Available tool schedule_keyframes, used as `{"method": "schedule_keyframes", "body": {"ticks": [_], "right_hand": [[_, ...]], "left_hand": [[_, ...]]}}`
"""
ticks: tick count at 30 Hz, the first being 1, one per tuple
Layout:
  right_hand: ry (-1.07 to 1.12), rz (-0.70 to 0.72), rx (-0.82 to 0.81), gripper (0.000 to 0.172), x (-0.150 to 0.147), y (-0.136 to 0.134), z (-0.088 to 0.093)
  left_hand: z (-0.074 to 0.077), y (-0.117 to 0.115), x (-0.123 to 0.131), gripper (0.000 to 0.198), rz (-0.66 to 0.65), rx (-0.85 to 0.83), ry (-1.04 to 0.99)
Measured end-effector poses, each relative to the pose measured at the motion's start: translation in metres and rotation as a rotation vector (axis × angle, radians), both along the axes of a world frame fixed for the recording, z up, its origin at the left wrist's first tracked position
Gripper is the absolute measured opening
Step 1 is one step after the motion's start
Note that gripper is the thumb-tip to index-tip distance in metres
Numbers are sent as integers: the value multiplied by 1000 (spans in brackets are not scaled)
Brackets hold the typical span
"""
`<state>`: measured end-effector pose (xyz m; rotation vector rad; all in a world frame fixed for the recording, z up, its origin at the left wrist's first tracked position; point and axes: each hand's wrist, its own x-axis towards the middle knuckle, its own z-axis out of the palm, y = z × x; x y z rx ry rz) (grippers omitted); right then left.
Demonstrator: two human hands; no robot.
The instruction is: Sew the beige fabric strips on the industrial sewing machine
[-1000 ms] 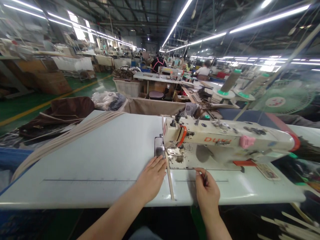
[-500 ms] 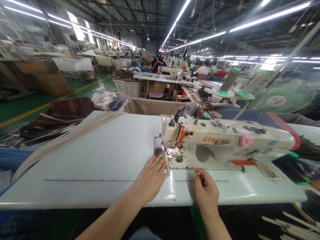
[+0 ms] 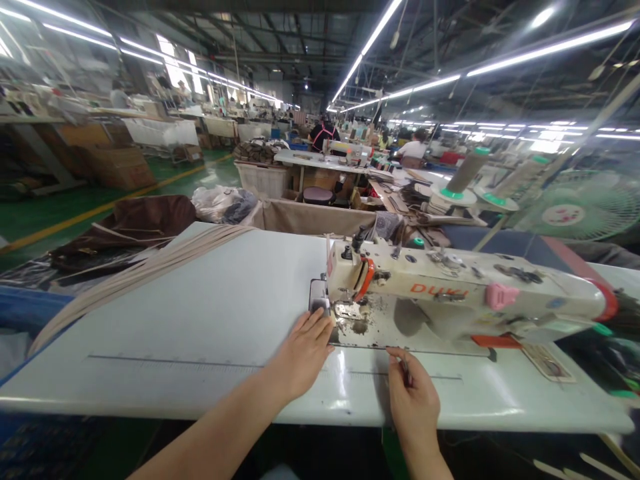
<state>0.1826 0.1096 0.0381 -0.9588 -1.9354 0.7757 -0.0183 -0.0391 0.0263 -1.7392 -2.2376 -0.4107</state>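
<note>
My left hand lies flat, fingers stretched out, beside the presser foot of the sewing machine. Its fingertips rest at the metal plate left of the needle area. A narrow beige strip shows only a short piece by the fingers; the hand hides the rest. To the right, my right hand is closed around a small dark tool, mostly covered by the palm, so its kind is unclear. The thumb and forefinger tips meet near the front edge of the machine bed.
Long beige strips drape over the table's left side. A ruler line runs along the white tabletop. Thread cones and a fan stand behind right. A fabric-lined bin sits beyond the table.
The beige strip's near end has slid forward toward the presser foot and now barely shows beyond my left hand. Both hands keep nearly the same pose; the view has shifted slightly.
</note>
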Motion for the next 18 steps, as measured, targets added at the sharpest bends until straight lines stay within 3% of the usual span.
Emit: {"method": "schedule_keyframes", "body": {"ticks": [11, 18], "right_hand": [[-11, 27, 42, 40, 1, 0, 1], [33, 6, 101, 41, 2, 6, -20]], "left_hand": [[14, 16, -12, 40, 34, -47, -80], [11, 21, -29, 35, 14, -7, -237]]}}
